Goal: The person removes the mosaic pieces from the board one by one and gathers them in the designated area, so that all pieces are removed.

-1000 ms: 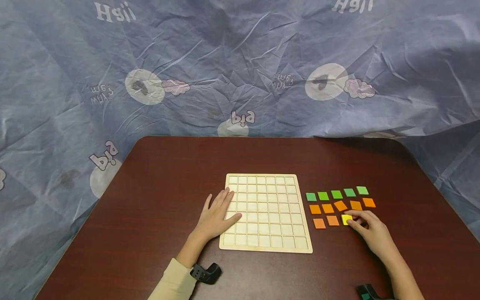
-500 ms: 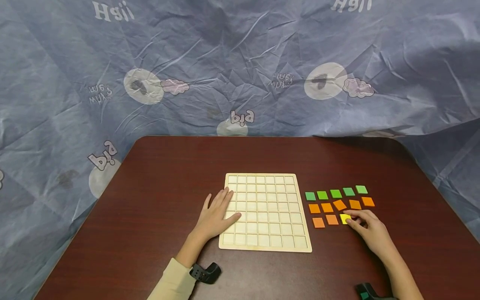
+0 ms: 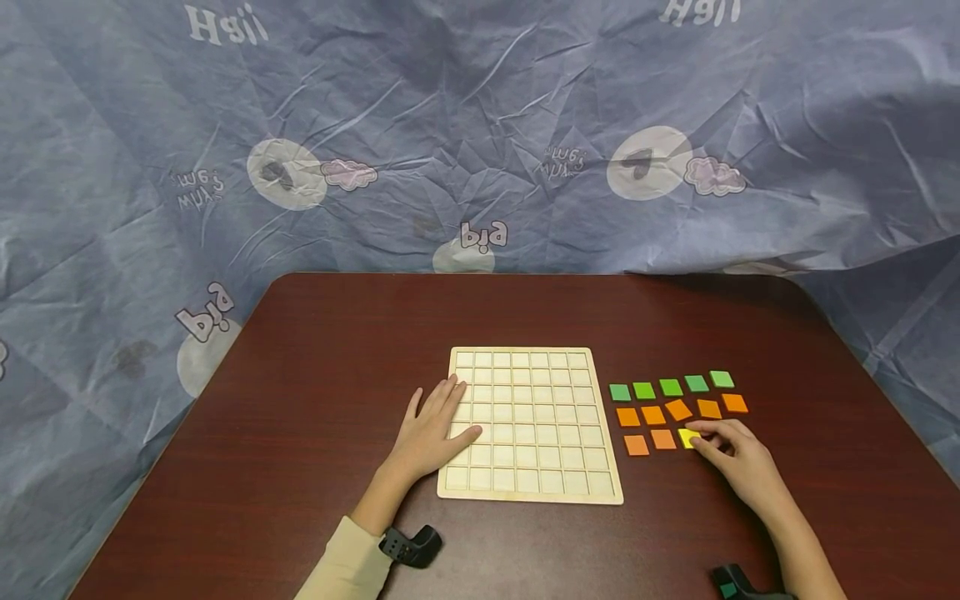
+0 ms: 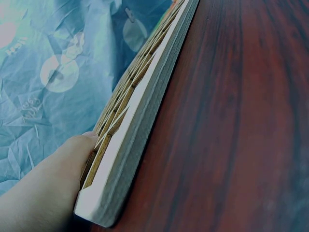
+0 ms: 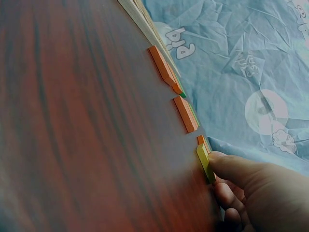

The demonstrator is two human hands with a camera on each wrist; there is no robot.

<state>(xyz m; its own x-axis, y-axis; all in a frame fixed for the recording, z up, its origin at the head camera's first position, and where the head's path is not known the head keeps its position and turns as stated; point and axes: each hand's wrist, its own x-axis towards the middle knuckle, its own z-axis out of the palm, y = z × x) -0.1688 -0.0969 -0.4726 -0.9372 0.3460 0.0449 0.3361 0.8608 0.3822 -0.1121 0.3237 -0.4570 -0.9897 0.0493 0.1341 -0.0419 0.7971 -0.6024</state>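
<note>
A pale wooden grid board [image 3: 531, 497] lies flat on the table. Over its left edge rests my left hand [image 3: 427, 437], fingers spread and straight, thumb on the lower squares. The left wrist view has the thumb [image 4: 58, 174] on the board's raised grid. To the right of the board, my right hand [image 3: 742, 462] pinches a small yellow square tile [image 3: 686, 437] between thumb and fingers, down at table level. That yellow tile [image 5: 205, 162] stands close beside an orange tile [image 5: 186, 115] in the right wrist view. My other right fingers curl below it.
Behind the yellow tile run a row of orange tiles [image 3: 653, 415] and a row of green tiles [image 3: 644, 390]. Two more orange tiles [image 3: 636, 445] are in line with the yellow one. A blue printed cloth [image 3: 480, 125] hangs beyond the dark red table [image 3: 360, 317].
The yellow tile has slid very slightly left toward the neighbouring orange tile, with my right hand on it. My left hand has stayed on the board.
</note>
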